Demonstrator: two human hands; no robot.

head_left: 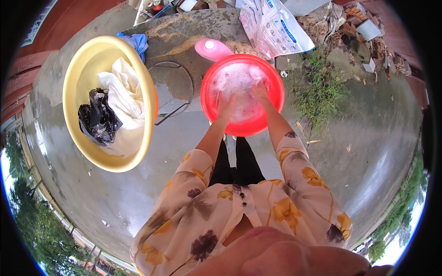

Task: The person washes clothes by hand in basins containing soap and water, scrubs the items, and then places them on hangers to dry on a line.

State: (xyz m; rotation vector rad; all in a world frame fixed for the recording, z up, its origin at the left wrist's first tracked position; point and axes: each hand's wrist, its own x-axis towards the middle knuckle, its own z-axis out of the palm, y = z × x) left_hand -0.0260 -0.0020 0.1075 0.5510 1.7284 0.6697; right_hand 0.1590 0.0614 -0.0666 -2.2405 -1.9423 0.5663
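Observation:
A red basin (207, 115) in front of me holds cloudy water topped with white suds (237, 85). My left hand (225, 105) reaches into its left side, with the fingers dipping under the foam. On the right side my right hand (260, 90) is also in the suds, beside a pale foamy lump (256, 72) that could be foam or cloth. The foam hides most of the fingers, and anything they might hold under the water is not visible. Just behind the basin lies a pink rounded object (212, 48) with a white round spot.
At left a large yellow basin (73, 115) holds white cloth (123, 92) and black patterned cloth (98, 117). Between the basins is a metal ring stand (191, 87). Blue cloth (138, 43), a printed plastic bag (278, 30), weeds (320, 87) and brick rubble (357, 30) lie beyond.

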